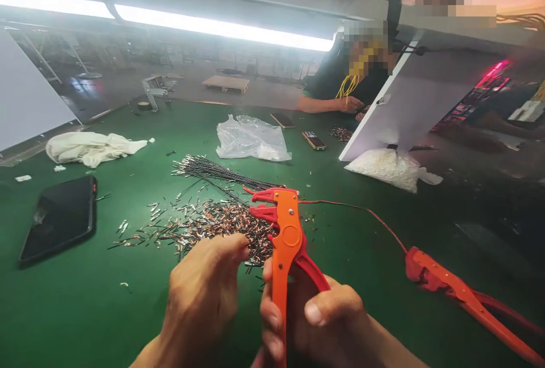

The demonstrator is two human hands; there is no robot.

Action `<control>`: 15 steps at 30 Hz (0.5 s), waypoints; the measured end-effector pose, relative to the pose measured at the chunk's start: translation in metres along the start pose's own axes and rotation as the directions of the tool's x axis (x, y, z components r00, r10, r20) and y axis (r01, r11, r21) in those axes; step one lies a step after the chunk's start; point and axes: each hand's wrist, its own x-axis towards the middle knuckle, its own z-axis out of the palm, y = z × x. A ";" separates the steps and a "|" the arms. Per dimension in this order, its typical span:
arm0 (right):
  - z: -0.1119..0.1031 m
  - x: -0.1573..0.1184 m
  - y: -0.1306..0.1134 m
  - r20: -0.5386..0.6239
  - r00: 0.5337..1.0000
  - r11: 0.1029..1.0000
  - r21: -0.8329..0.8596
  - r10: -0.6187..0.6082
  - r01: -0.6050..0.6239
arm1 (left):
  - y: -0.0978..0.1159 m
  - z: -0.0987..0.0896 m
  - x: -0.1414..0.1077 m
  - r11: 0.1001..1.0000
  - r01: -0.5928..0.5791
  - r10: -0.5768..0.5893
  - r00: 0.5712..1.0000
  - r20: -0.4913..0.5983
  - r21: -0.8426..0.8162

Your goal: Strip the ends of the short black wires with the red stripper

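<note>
My right hand (336, 314) is closed around the orange and red handles of a wire stripper (289, 235), held upright with its jaws pointing left. To the left, my left hand (204, 285) is curled with its thumb bent toward the tool; the fingertips are mostly hidden, and what they hold cannot be made out. Just beyond it spreads a pile of short cut wire pieces (225, 223) with copper and silvery ends. A bundle of black wires (213, 169) lies behind the pile. A thin red wire (340, 204) runs behind the stripper's head toward a second wire stripper (464, 288).
A black phone (59, 220) and a white cloth (93, 148) lie left on the green table. Farther back are a clear plastic bag (253, 138) and two phones. A white panel (383, 101) stands right, beside a filled bag (385, 169). Another person sits opposite, holding yellow wires.
</note>
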 end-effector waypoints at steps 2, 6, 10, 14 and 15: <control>0.001 -0.002 0.004 0.029 0.999 0.999 0.038 0.033 -0.034 | -0.001 0.003 -0.001 1.000 -0.003 0.003 1.000 -0.005 -0.006; 0.004 -0.003 0.006 0.061 0.997 0.998 -0.053 0.048 -0.045 | -0.001 0.008 -0.006 0.994 0.039 -0.033 0.998 0.055 -0.099; 0.008 -0.003 0.001 0.065 0.988 0.987 -0.099 0.137 -0.130 | 0.002 0.011 -0.013 0.956 0.149 -0.118 0.984 0.135 -0.251; 0.010 -0.004 0.001 0.051 0.988 0.988 -0.057 0.147 -0.144 | 0.007 0.015 -0.019 0.852 0.317 -0.186 0.927 0.325 -0.416; 0.010 -0.005 0.002 0.057 0.989 0.990 -0.045 0.134 -0.131 | 0.009 0.015 -0.019 0.829 0.357 -0.208 0.911 0.356 -0.431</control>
